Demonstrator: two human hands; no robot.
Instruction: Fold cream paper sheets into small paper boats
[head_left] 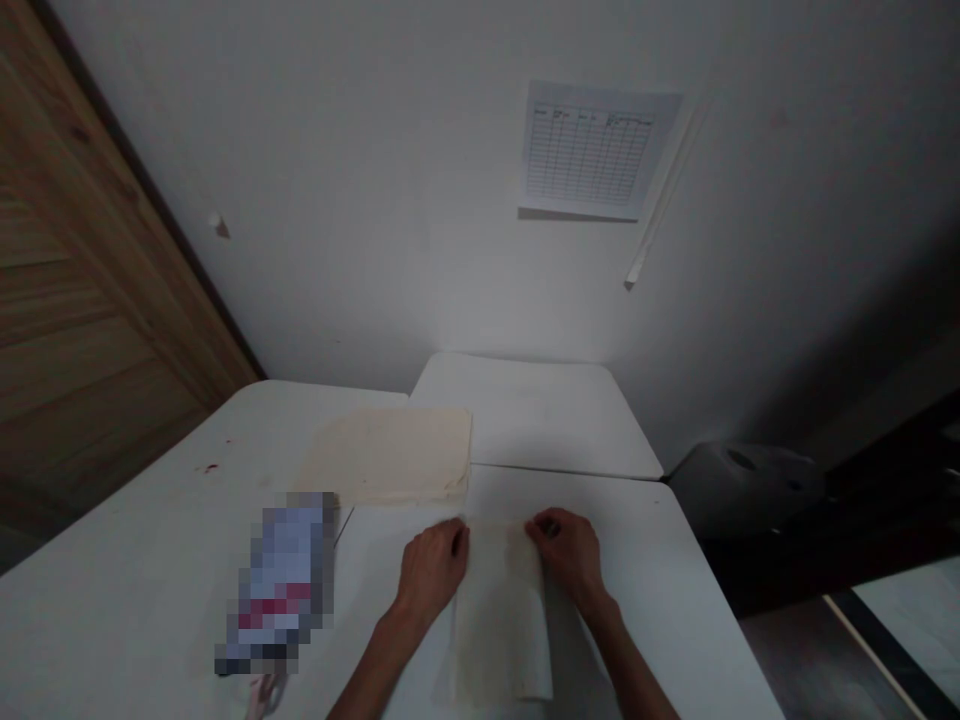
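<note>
where the tables end, wall point(375, 200): white and bare, filling the upper view.
door point(75, 300): brown wood, slanting along the left edge.
near table point(112, 600): white, and it bears both cloths and both hands.
far table point(532, 410): white, pushed against the wall, touching the near table's back edge.
dark shape point(750, 480): black and rounded, on the floor just right of the tables; too dim to name.
printed sheet point(589, 150): a ruled grid, fixed high on the wall.
folded cloth point(390, 455): cream, lying flat at the back of the near table, just beyond the hands.
pale cloth point(499, 620): a narrow strip lying flat on the near table between the forearms, running toward the person.
left hand point(431, 570): palm down, fingers curled onto the strip's upper left corner; pinching or only pressing, cannot tell.
right hand point(570, 555): palm down, fingers curled onto the upper right corner; grip equally unclear.
red spot point(210, 467): a small mark on the near table, far left.
</note>
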